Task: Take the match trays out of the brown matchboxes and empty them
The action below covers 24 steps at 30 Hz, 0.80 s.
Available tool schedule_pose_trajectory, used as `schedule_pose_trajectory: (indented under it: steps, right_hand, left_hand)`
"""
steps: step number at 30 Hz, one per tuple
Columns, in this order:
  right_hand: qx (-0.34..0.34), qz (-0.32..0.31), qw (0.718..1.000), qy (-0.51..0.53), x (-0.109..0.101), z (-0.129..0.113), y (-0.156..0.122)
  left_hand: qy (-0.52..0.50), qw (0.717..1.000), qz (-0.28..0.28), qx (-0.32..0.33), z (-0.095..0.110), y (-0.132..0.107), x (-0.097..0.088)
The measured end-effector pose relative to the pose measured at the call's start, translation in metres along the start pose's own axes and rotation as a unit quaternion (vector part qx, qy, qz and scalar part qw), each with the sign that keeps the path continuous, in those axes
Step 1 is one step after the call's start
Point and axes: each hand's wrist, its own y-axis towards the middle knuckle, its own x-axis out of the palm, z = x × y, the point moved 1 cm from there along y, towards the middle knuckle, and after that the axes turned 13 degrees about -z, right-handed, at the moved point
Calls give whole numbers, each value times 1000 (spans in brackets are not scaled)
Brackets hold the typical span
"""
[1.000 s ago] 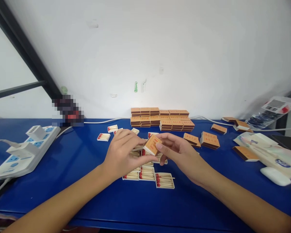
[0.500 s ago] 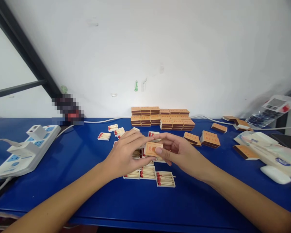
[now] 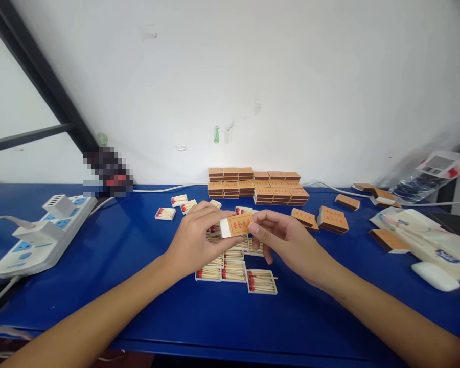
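Between both hands is an orange matchbox with red lettering, held above the table. Its white inner tray sticks out at the left end. My left hand is closed around that left end, thumb along the lower edge. My right hand pinches the right end of the orange sleeve, thumb in front. Below the hands lie several open trays of red-tipped matches, partly hidden by the fingers. One tray of matches sits apart at the near right.
Stacked matchboxes stand against the wall. More matchboxes lie to the right, beside a tissue pack and a white mouse-like object. A power strip with plugs is on the blue table's left side.
The matchbox has turned so its lettered face shows, and the white tray now sticks out on the left. Both hands stay near the same place.
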Motion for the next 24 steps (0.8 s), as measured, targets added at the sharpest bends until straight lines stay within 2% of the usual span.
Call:
schedule_pose_trajectory:
  steps: [5,10,13,18,24]
  right_hand:
    - [17,32,999,-13,-5,5,2]
    - [16,70,997,1,-13,5,2]
    - [20,49,999,8,-14,2,2]
    - [14,16,999,25,-6,0,3]
    - [20,7,999,24,-6,6,5]
  left_hand:
    - [37,999,-10,-8,-4,-3,2]
    - [26,999,-13,-37,-5,-3,1]
    - [14,999,-12,-43,-5,0,-1]
    - [-5,1000,-11,-8,-7,1,-1]
    - [-29,999,-27,-11,-12,0,2]
